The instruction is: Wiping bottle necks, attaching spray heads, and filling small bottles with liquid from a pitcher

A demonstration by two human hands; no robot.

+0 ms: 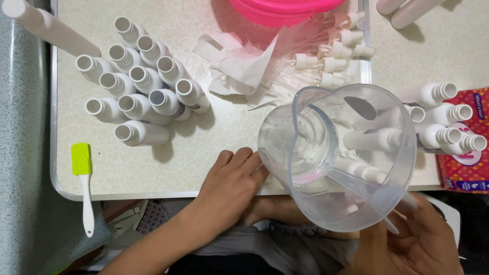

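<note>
My right hand (412, 244) grips the handle of a clear plastic jug (351, 153), which is tilted low over the table's front edge with its spout to the left. My left hand (229, 186) lies at the table edge, its fingers curled against the jug's spout side. Whatever those fingers hold is hidden behind the jug. Through the jug's wall I see white bottles (377, 138) lying on the table. A cluster of several open white bottles (140, 97) stands upright at the left.
A green spatula with a white handle (84, 183) lies at the table's left corner. Behind the jug lie white pump caps (336, 56) and crumpled white wrapping (237, 66). A pink basin (285, 10) sits at the back. More white bottles (451, 127) rest by a red packet (468, 153).
</note>
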